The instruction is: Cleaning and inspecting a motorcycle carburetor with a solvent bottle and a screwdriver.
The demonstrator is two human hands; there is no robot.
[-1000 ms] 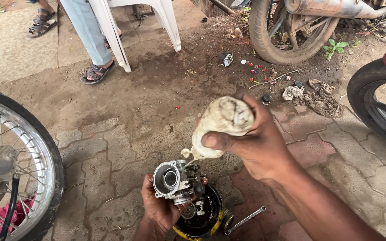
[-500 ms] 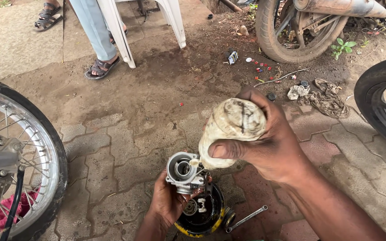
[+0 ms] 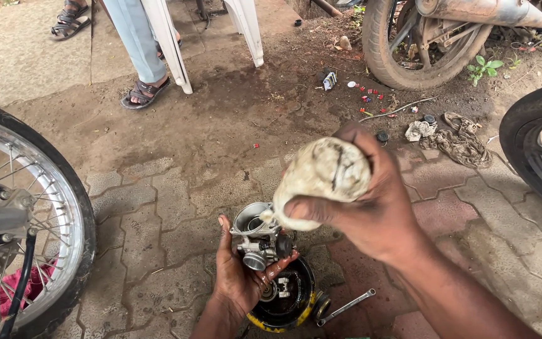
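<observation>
1. Left hand (image 3: 241,276): palm up, fingers curled around a metal carburettor (image 3: 257,238), holding it above a black, yellow-rimmed tray (image 3: 286,311) on the paving.
2. Right hand (image 3: 371,201): closed tightly around a grimy squeeze bottle (image 3: 321,182), tilted so its nozzle meets the carburettor's open bore.
3. Progress, as judged: the carburettor is off the machine and partly stripped, since small parts lie in the tray; flushing of the bore appears under way. Reassembly appears not yet begun.
4. A spanner (image 3: 346,306) lies just beside the tray, untouched.
5. Surroundings: a spoked wheel (image 3: 29,220) at left, a rear tyre (image 3: 403,50) beyond.
</observation>
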